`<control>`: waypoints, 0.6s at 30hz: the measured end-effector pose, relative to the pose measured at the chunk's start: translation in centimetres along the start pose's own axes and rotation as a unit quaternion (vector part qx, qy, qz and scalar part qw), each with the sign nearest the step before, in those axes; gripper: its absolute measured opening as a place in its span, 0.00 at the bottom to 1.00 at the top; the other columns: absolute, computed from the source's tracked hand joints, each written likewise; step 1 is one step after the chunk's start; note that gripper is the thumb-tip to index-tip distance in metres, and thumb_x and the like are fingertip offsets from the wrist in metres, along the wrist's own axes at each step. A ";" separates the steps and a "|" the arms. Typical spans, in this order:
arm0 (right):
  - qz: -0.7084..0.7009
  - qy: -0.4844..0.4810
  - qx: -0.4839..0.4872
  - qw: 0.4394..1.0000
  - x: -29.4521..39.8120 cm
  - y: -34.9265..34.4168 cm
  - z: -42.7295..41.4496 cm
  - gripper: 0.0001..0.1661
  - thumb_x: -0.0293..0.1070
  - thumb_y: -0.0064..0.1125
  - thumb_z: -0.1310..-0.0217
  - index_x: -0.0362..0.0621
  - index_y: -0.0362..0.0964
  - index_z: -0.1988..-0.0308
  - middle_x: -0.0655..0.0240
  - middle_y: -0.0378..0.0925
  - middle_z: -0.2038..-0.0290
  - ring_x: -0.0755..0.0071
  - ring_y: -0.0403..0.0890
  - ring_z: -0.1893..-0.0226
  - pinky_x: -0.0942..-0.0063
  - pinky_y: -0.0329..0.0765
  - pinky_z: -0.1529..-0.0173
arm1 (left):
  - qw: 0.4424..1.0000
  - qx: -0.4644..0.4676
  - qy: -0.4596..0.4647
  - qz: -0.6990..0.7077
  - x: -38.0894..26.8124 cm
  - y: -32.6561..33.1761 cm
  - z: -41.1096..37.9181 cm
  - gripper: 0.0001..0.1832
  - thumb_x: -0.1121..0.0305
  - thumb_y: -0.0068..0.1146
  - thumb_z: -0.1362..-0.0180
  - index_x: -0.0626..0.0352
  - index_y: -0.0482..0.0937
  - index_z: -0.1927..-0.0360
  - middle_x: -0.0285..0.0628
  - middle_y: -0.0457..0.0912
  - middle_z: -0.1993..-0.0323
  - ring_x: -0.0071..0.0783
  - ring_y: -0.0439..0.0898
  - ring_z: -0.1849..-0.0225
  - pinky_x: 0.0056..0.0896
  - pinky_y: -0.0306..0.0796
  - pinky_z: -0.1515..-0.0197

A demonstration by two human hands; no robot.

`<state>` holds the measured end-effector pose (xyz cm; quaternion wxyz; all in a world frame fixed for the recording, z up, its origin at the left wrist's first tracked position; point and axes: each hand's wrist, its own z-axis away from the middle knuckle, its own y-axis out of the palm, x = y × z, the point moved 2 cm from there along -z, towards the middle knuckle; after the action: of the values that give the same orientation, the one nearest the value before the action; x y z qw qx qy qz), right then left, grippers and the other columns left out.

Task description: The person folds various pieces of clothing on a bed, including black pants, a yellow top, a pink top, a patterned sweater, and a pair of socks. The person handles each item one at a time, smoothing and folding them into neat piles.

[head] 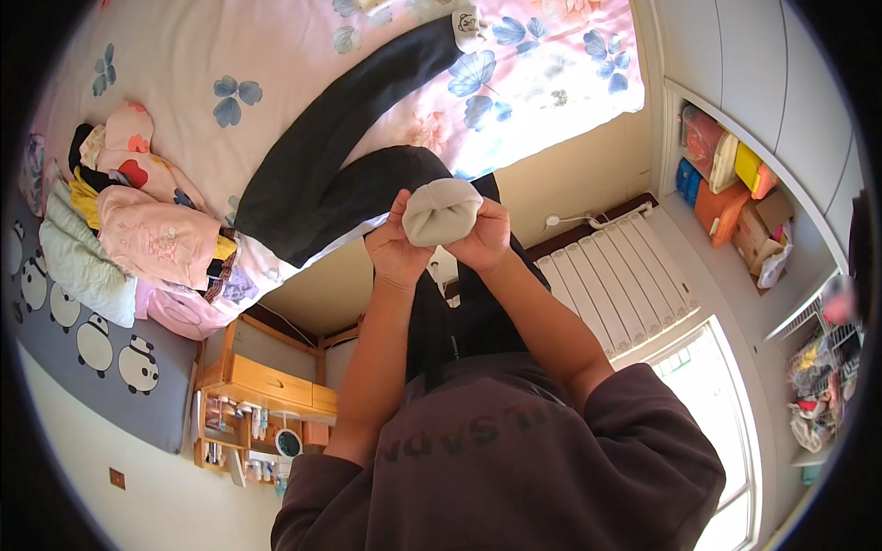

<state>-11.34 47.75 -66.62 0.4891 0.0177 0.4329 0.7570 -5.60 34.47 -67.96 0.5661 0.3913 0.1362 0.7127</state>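
Observation:
Both my hands grip the rim of a cream fleece-like cuff, one on each side. My left hand (401, 253) pinches its left edge, and my right hand (488, 237) holds its right edge. The cream cuff (442, 215) faces me, with its opening pinched to a narrow fold. It appears to end one leg of black leggings (344, 103), which lie bent across the bed. The other leg stretches to the upper right and ends in a white cuff (468, 29) with a bear face. Most fingertips are hidden behind the held cuff.
The bed (165, 41) has a pink floral sheet. Piled clothes (162, 231) lie at its left edge, near a grey panda-print headboard (69, 330). A wooden desk (269, 379) stands below. A white radiator (620, 275) and filled shelves (730, 193) are on the right.

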 end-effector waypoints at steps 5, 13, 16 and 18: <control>0.098 -0.011 -0.069 0.993 1.1 1.8 -0.3 0.31 0.32 0.44 0.37 0.37 0.61 0.35 0.57 0.74 0.41 0.52 0.74 0.39 0.53 0.68 0.31 | 0.982 0.001 -0.007 -0.189 -1.1 0.7 -1.4 0.25 0.80 0.53 0.41 0.61 0.73 0.38 0.44 0.84 0.52 0.35 0.82 0.48 0.36 0.75 0.42; 0.465 -0.059 -0.204 0.859 10.5 -1.6 -3.5 0.22 0.40 0.46 0.26 0.42 0.70 0.40 0.64 0.78 0.46 0.68 0.79 0.49 0.69 0.74 0.42 | 0.870 0.012 0.012 -0.492 0.4 4.2 -5.4 0.38 0.62 0.62 0.35 0.62 0.58 0.27 0.47 0.73 0.36 0.33 0.72 0.35 0.37 0.62 0.32; 0.631 -0.219 -0.353 0.655 17.8 -6.6 -5.7 0.18 0.45 0.51 0.27 0.43 0.77 0.50 0.69 0.82 0.58 0.74 0.79 0.57 0.72 0.74 0.53 | 0.785 -0.155 0.074 -0.596 -0.8 1.5 -6.2 0.34 0.64 0.62 0.35 0.60 0.62 0.28 0.47 0.73 0.36 0.34 0.72 0.35 0.36 0.64 0.34; 0.628 -0.304 -0.415 0.584 19.6 -6.5 -6.0 0.18 0.46 0.56 0.29 0.42 0.80 0.57 0.70 0.83 0.63 0.73 0.81 0.63 0.72 0.74 0.56 | 0.723 -0.227 0.097 -0.645 -2.8 -1.4 -5.8 0.32 0.67 0.63 0.36 0.61 0.66 0.31 0.46 0.78 0.41 0.33 0.75 0.38 0.35 0.67 0.36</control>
<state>-19.58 59.73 -82.48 -0.0507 0.3093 -0.2210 0.9235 -8.56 33.79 -73.82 0.9448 -0.0022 0.2439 0.2187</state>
